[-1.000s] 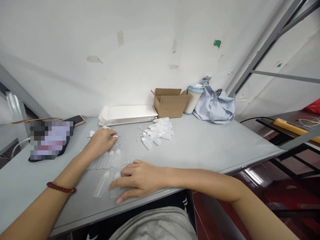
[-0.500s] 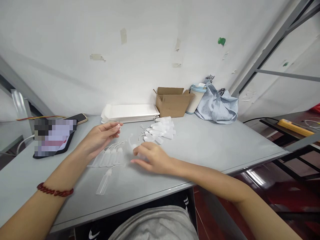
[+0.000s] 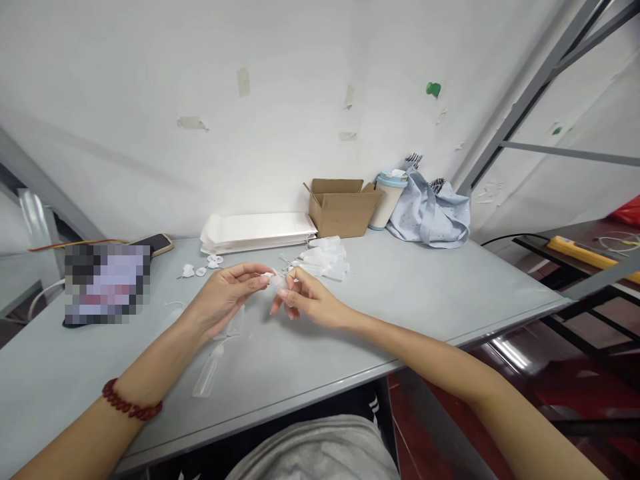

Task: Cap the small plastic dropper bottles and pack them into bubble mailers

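Note:
My left hand (image 3: 230,293) pinches a small white piece (image 3: 269,275) between thumb and fingertips. Close against it, my right hand (image 3: 315,300) is closed on a translucent plastic tube (image 3: 278,284), mostly covered by the fingers. The two pieces meet or nearly meet between my hands; I cannot tell if they are joined. A clear flat tube with a thin strap (image 3: 209,373) lies on the table below my left hand, and more clear tubes (image 3: 236,323) are partly hidden under it. Small white pieces (image 3: 188,270) lie beyond that hand. A pile of frosted tubes (image 3: 327,259) rests behind my right hand.
Along the wall stand a stack of white sheets or envelopes (image 3: 257,230), an open cardboard box (image 3: 347,212), a cup with a blue lid (image 3: 388,200) and a light blue cloth bag (image 3: 430,213). A blurred-out phone or tablet (image 3: 107,283) lies left on the grey table (image 3: 425,287).
My hands have come together in front of me, the left moving right and the right lifting the tube to it. The small white pieces behind my left hand have come into view.

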A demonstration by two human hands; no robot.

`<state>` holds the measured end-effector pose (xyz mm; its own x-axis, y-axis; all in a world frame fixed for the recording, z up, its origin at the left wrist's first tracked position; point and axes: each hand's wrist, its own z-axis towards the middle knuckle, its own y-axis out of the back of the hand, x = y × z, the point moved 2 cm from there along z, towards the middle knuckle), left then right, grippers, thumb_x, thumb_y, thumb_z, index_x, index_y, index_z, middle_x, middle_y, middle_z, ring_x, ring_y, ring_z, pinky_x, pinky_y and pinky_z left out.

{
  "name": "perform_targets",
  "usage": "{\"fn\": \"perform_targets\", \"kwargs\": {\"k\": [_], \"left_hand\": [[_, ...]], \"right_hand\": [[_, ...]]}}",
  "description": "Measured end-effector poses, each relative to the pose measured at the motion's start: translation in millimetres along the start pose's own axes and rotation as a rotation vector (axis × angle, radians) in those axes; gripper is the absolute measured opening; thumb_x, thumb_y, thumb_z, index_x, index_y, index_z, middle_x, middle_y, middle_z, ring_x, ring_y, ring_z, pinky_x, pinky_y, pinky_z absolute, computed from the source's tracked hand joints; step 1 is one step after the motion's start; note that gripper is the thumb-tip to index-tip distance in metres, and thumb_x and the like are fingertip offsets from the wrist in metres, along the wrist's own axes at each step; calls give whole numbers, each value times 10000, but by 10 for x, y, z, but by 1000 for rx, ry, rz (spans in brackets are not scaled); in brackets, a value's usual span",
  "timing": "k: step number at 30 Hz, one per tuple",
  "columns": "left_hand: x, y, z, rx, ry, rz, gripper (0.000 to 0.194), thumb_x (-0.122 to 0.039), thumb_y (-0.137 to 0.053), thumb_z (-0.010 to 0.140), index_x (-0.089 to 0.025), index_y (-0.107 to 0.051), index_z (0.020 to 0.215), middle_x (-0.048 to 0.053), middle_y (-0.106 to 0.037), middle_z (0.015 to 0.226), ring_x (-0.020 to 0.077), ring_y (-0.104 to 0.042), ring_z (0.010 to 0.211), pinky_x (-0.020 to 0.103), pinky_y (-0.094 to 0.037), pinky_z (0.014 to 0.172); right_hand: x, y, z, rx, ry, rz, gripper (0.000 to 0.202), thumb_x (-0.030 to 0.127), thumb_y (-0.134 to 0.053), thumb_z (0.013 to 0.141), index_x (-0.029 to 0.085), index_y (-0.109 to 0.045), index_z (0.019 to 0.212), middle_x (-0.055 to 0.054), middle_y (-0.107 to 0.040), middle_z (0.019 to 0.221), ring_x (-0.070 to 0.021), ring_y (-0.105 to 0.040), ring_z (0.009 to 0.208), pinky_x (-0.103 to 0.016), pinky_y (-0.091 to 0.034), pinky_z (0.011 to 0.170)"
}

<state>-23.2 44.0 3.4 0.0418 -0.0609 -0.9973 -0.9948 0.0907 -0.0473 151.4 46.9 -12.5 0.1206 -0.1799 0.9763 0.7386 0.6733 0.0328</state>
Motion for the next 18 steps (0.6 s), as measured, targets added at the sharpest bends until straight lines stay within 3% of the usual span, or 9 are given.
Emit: {"fn": "perform_targets", "kwargs": {"k": [7,11,14,18], "left_hand": [[9,4,-17,-24,16,93,291,-378,-825,589,-218,-748,820,36,-723,815,194,-638,829,312,-501,798],[-32,5,-35,-8,-49,305,275,-416,-799,609,-230,-744,804,37,-742,842,223,-656,864,319,-512,806],[-62,-4,-44,6,-92,433,257,-422,-784,608,-224,-739,766,40,-743,830,236,-664,833,317,-529,772],[-70,0,-43,8,-143,444,233,-424,-768,623,-226,-739,741,44,-739,909,241,-657,893,306,-527,790]], "right_hand": [[-26,25,-6,71,-32,-10,245,380,-496,916,228,-312,862,19,-648,736,-61,-327,477,-210,-288,477],[-6,48,-21,130,-68,-156,239,369,-498,913,224,-319,850,20,-623,700,-86,-373,546,-233,-304,544],[17,58,-30,109,-71,-262,210,339,-499,907,216,-340,845,24,-598,691,-106,-441,613,-250,-327,602],[48,72,-25,7,-14,-376,242,348,-605,833,201,-414,842,65,-485,683,-76,-360,539,-231,-299,560]]}}
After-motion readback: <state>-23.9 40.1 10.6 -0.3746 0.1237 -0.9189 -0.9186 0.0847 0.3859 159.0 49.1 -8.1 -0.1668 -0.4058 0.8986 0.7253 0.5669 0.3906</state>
